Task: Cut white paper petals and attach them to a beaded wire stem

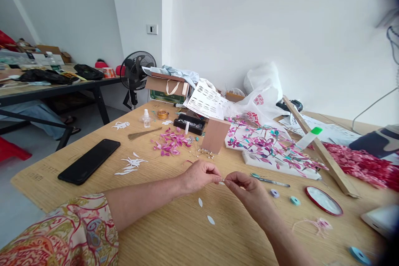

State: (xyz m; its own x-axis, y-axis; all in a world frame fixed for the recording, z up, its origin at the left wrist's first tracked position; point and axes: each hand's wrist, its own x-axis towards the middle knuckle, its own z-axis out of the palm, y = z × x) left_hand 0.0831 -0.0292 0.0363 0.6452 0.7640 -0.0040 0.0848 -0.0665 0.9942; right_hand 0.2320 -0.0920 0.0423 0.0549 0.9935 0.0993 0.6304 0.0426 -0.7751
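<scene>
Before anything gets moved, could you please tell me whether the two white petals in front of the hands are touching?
Apart: the head view shows table between the upper petal and the lower petal.

Desk (pixel 156 232) under bright, diffuse light.
Shadows are softened; the wall (pixel 218 16) is rendered pale; shapes are stretched toward the edges, and the right-hand corners are obscured by dark, out-of-focus blur.

On the left arm (pixel 143 201), a loose sleeve (pixel 67 232) is being worn; its pale cloth is being covered by paisley-like swirls in red, orange, olive and violet-blue. Left hand (pixel 199 176) and right hand (pixel 246 189) are being shown bare.
</scene>
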